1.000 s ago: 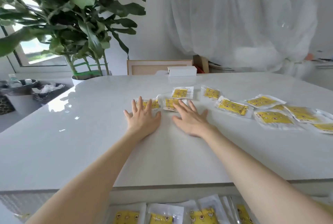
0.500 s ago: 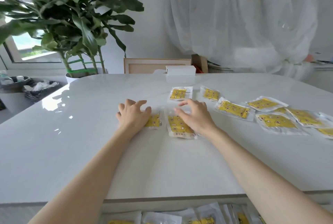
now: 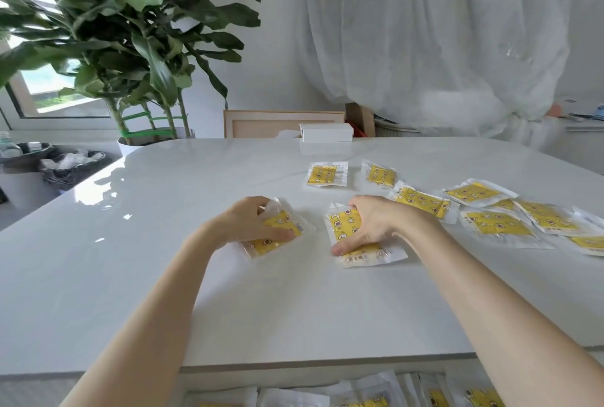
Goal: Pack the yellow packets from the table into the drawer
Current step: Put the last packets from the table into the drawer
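a leafy potted plant (image 3: 130, 30) stood far left, a small white box (image 3: 326, 132) right of it. a sheer white curtain (image 3: 425, 30) hung behind them

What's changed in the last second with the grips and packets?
Each grip has dragged one yellow packet toward the near table edge and closed on it: the left grip holds the left packet, the right grip holds the right packet. The remaining packets and white box stayed put.
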The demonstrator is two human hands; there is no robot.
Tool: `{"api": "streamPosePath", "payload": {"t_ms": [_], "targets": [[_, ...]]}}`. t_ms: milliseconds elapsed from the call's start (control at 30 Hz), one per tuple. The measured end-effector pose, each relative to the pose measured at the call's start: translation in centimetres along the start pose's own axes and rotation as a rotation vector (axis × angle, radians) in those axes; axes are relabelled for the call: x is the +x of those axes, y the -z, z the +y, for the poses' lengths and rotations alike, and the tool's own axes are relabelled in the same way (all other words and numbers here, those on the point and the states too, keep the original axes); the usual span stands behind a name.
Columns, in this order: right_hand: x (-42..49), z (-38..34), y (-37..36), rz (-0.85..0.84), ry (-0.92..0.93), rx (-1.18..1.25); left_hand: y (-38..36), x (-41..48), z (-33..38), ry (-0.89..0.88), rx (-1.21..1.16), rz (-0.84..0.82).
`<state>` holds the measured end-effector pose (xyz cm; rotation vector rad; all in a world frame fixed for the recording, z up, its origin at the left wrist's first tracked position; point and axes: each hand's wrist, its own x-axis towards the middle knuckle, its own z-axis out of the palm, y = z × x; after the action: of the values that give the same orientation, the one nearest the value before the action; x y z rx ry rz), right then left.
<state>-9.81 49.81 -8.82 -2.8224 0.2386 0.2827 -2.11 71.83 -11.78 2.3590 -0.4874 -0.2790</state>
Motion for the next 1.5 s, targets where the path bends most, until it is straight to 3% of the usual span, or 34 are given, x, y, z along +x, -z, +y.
{"api": "streamPosePath", "payload": {"t_ms": [67, 133, 267, 333, 467, 567, 667, 933, 1167, 1300, 1367, 1433, 1500], "targets": [[0.2, 0.5, -0.1, 0.026, -0.002, 0.124, -0.4, 0.1, 0.2, -0.011, 0.014, 0.104], [0.5, 1.1, -0.3, -0.002, 0.015, 0.453, -0.8, 0.1, 0.5, -0.05, -0.029, 0.172], [0.4, 1.2, 0.5, -0.085, 0.087, 1.174, -0.6, -0.1, 1.4, -0.128, -0.465, 0.257], [0.4, 0.4, 0.9, -0.046, 0.124, 1.345, -0.7, 0.0, 1.7, -0.144, -0.68, 0.295], [0.6, -2.5, -0.4, 0.033, 0.159, 1.487, -1.3, 0.0, 2.3, -0.129, -0.842, 0.234], [1.5, -4.0, -2.2, 0.292, 0.072, 1.385, -1.6, -0.4, 2.7, -0.126, -0.969, 0.129], [1.9, -4.1, -3.1, 0.419, 0.039, 1.332, -1.4, -0.5, 2.7, -0.166, -0.995, 0.055], [1.8, -3.6, -3.7, 0.653, 0.118, 1.208, -2.4, 0.0, 1.9, -0.182, -0.747, 0.031], [2.1, -4.6, -4.1, 0.543, -0.121, 1.554, -2.5, -0.3, 2.0, -0.188, -0.827, 0.043], [2.0, -3.0, -2.6, 0.41, -0.113, 1.481, -2.4, -0.3, 2.0, -0.173, -0.84, 0.089], [2.7, -0.9, -1.8, 0.504, -0.072, 1.296, -2.1, -0.1, 1.8, -0.149, -0.878, 0.144], [3.4, 2.3, -1.6, 0.678, -0.128, 0.778, -1.8, 0.1, 1.6, -0.122, -0.929, 0.178], [4.0, 5.8, -1.9, 0.708, -0.225, 0.214, -1.7, 0.3, 1.6, -0.105, -0.957, 0.182]]}}
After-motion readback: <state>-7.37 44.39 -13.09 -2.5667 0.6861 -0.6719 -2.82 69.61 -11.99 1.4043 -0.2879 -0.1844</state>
